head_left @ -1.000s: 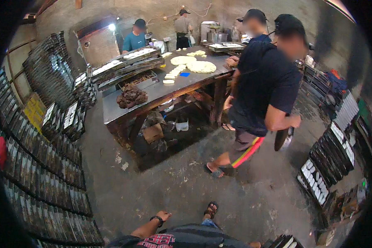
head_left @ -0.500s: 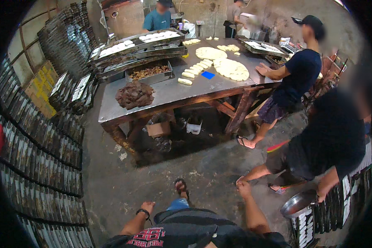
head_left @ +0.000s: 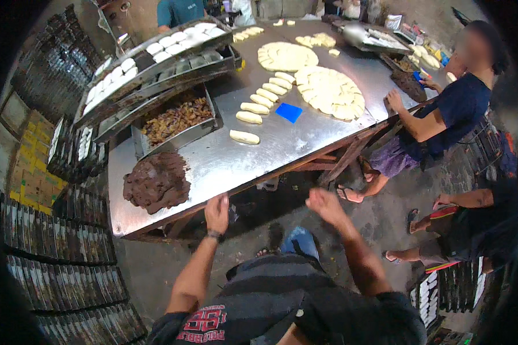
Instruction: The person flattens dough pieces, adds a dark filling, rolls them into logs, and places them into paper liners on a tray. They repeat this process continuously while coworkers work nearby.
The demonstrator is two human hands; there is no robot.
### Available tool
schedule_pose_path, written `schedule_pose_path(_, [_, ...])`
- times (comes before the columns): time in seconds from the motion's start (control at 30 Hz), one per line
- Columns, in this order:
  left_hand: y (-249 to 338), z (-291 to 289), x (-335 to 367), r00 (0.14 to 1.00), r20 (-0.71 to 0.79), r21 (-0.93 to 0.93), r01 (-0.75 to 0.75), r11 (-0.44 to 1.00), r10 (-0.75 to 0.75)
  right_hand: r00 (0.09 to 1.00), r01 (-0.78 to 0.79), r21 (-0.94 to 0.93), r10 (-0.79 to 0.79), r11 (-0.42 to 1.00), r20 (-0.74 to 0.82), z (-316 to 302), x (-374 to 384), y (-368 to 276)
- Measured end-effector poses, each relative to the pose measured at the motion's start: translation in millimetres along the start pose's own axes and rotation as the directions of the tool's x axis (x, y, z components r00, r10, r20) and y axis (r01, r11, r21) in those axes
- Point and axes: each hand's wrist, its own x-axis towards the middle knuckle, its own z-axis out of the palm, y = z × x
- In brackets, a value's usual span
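Note:
My left hand [head_left: 217,214], with a dark band at its wrist, is at the table's front edge, nearest the mound of dark brown filling [head_left: 156,182]. Its fingers are stretched out and nothing shows in them. Farther right, my right hand [head_left: 326,205] hangs in front of the edge; its fingers look curled but are smeared by motion. On the metal-topped table [head_left: 213,164] lies a row of pale dough rolls [head_left: 258,108], one of them [head_left: 244,137] nearest me. A blue scraper [head_left: 289,112] rests beside them, next to two big scored dough rounds [head_left: 329,92] [head_left: 288,56].
Stacked trays of white pieces [head_left: 167,45] and a metal tray of brown chunks [head_left: 175,121] fill the table's left. A person in dark clothes [head_left: 460,115] stands at the right, holding a blue tool; another [head_left: 472,221] is behind. Racked trays [head_left: 69,276] line the left.
I have come closer to the table, and both my hands have risen toward its front edge. The person at the right now holds a blue tool; the basin beside the other person is out of sight.

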Motion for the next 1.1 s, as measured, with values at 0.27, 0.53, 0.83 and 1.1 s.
schedule_pose_path(0.27, [32.3, 90.6, 98.6, 0.974, -0.209, 0.426, 0.169, 0.889, -0.085, 0.867, 0.462, -0.462, -0.496, 0.757, 0.053, -47.5, 251.1, -94.2])
schedule_pose_path(0.53, [55.1, 99.6, 97.8, 0.956, -0.237, 0.557, 0.278, 0.782, -0.171, 0.568, 0.813, -0.385, -0.448, 0.437, 0.690, -65.7, 378.6, -104.7])
schedule_pose_path(0.83, [73.4, 95.5, 103.3, 0.932, -0.199, 0.625, 0.359, 0.693, -0.304, 0.508, 0.791, -0.455, -0.025, 0.409, 0.861, -67.2, 401.9, -125.8])
schedule_pose_path(1.1, [73.4, 91.3, 130.5, 0.923, -0.286, 0.599, 0.381, 0.705, -0.256, 0.138, 0.855, 0.073, -0.362, 0.514, 0.922, -22.9, 361.3, -191.6])
